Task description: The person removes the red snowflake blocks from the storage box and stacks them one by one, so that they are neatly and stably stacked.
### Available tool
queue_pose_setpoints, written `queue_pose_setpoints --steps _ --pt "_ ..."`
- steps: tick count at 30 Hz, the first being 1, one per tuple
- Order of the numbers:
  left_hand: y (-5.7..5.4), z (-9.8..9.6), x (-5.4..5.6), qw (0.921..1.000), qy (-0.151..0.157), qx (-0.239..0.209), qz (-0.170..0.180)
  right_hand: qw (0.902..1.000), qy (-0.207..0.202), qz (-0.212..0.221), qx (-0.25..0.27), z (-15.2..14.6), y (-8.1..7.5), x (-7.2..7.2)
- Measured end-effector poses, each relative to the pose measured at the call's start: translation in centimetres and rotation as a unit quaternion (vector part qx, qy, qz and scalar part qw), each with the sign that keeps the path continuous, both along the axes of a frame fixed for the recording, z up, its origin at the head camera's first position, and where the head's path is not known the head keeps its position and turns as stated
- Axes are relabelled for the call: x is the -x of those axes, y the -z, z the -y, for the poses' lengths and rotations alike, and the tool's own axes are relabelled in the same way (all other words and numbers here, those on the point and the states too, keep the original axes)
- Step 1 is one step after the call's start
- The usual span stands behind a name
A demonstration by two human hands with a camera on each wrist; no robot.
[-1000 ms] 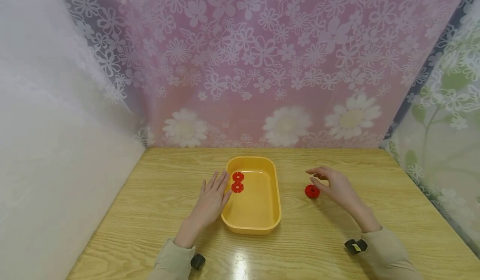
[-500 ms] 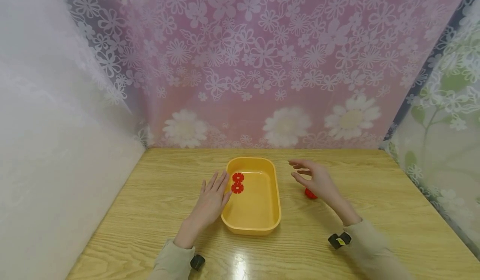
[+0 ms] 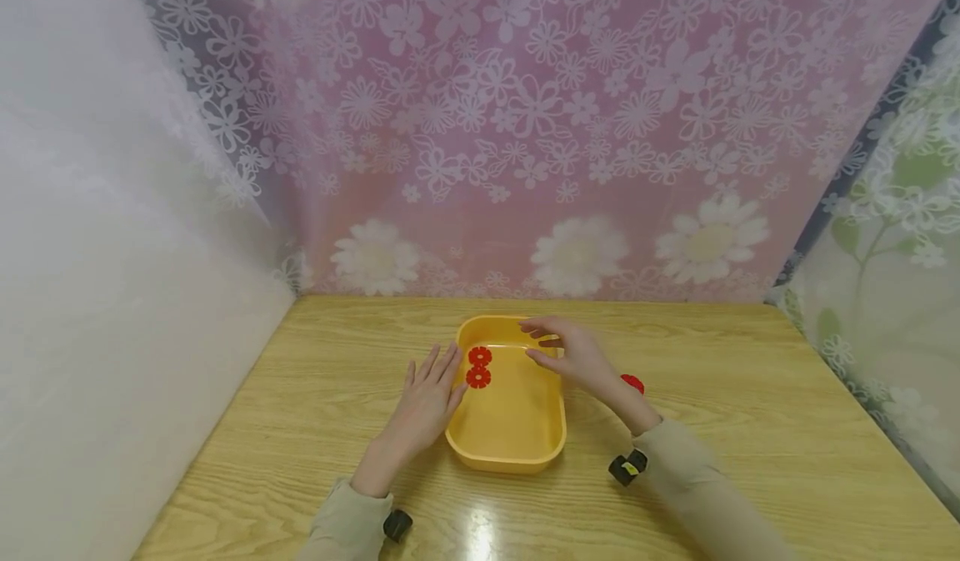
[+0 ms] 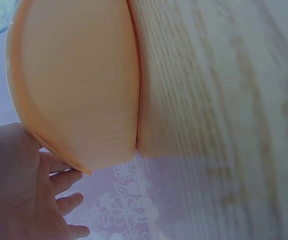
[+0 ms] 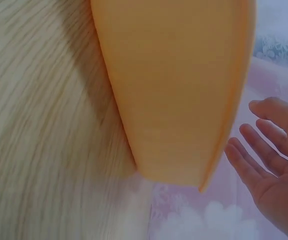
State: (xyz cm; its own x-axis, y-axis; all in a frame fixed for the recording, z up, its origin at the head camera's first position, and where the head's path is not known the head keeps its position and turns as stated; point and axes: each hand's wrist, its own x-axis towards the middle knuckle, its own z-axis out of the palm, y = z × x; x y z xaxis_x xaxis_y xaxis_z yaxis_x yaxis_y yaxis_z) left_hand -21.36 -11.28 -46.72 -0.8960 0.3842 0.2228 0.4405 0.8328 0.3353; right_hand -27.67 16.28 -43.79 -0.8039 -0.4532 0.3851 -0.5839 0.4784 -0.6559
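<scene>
The yellow plastic tub [image 3: 510, 423] stands on the table. My left hand [image 3: 424, 403] rests on its left rim with straight fingers; in the left wrist view its fingers [image 4: 66, 182] lie at the tub's edge. Inside, near the left wall, are two red notched flower-shaped discs, a far one [image 3: 480, 356] and a near one [image 3: 478, 377]. My right hand [image 3: 579, 359] is above the tub's right rim, its thumb and fingers apart. Nothing shows between its fingers [image 5: 241, 152] in the right wrist view. Another red notched piece [image 3: 633, 383] is partly hidden behind the right forearm.
A wooden table [image 3: 360, 328] carries everything. Floral cloth [image 3: 465, 236] hangs along its back, with a pale sheet [image 3: 150, 294] at the left and a flowered one [image 3: 892, 294] at the right. Dark wrist devices sit below both sleeves.
My right hand has moved left from beside the red piece on the table to above the tub's right rim. The left hand stays on the left rim.
</scene>
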Motion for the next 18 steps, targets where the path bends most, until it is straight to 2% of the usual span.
queue_pose_setpoints --steps 3,9,18 --pt "0.0 0.0 0.0 1.0 0.0 -0.001 -0.001 0.9996 -0.014 0.012 -0.021 1.4 0.0 0.4" --pt "0.1 0.1 0.1 0.9999 -0.001 0.005 -0.009 0.9964 -0.065 0.013 -0.053 3.5 0.5 1.4" --pt "0.0 0.1 0.0 0.9999 0.0 0.007 -0.012 0.9843 -0.134 0.019 -0.112 5.4 1.0 2.3"
